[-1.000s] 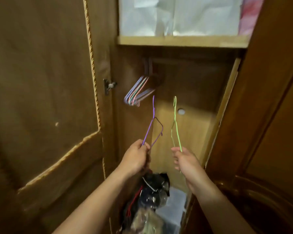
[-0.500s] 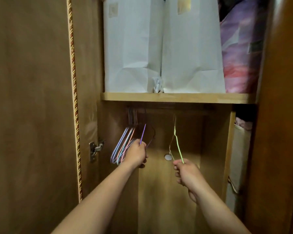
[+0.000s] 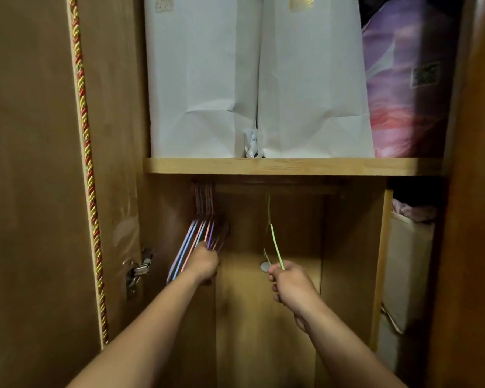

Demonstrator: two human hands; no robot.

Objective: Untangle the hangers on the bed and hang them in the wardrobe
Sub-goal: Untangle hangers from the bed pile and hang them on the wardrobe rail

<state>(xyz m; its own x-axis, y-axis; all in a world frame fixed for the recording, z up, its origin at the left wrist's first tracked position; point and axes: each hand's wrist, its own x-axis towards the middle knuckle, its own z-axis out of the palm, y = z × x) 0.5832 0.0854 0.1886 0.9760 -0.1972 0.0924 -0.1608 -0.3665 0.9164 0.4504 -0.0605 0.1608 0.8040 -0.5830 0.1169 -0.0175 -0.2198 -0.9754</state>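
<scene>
left hand (image 3: pixel 205 264) curled round the lower ends of a purple hanger (image 3: pixel 212 233), pressed against the bunch of hung hangers (image 3: pixel 188 247) at the left end of the rail (image 3: pixel 277 189). right hand (image 3: pixel 291 287) closed in a pinch on the lower wire of a green hanger (image 3: pixel 275 242), held up toward the middle of the rail, well apart from the bunch. green hook lost in shadow near the rail; cannot tell whether caught on it or only near it. same for the purple hook among the others.

above the rail, a wooden shelf (image 3: pixel 291 166) bearing two white paper bags (image 3: pixel 202 79) and a purple-pink bundle (image 3: pixel 403 93). open wardrobe door (image 3: pixel 25 163) at left with a twisted cord trim (image 3: pixel 86 152) and a hinge (image 3: pixel 137 271); a pale box (image 3: pixel 406 264) in the side compartment at right.

likely risks from here: letting go before a hook sits over the rail, dropping a hanger to the wardrobe floor; pushing the purple one blind into the bunch and tangling thin wires again; twisting the light green wire by its bottom, swinging the hook off line in the dark under the shelf.
</scene>
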